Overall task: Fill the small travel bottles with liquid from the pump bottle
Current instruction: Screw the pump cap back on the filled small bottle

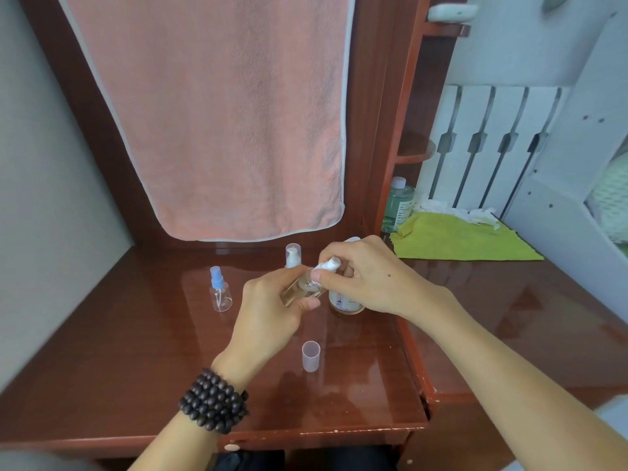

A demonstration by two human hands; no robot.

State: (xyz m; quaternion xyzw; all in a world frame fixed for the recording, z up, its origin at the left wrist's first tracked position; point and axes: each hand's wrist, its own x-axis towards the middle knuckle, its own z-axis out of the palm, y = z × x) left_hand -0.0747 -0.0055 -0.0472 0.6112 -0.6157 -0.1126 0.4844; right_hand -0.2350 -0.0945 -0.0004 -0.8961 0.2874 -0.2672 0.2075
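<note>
My left hand point(272, 311) grips a small clear travel bottle point(300, 289) holding amber liquid, tilted over the wooden desk point(136, 351). My right hand point(363, 277) pinches that bottle's white pump top point(328, 265) at its neck. Behind my right hand stands the large pump bottle point(345, 302), mostly hidden, with a labelled base. A clear spray bottle with a blue nozzle point(220, 289) stands to the left, looking empty. Another small bottle with a clear cap point(293, 255) stands behind my hands. A loose translucent cap point(311, 355) stands on the desk in front.
A pink towel point(217, 113) hangs over the mirror frame behind the desk. To the right lie a green cloth point(458, 237), crumpled tissues point(475, 214) and a green-tinted bottle point(398, 205) on a side shelf. A dark bead bracelet point(214, 404) wraps my left wrist.
</note>
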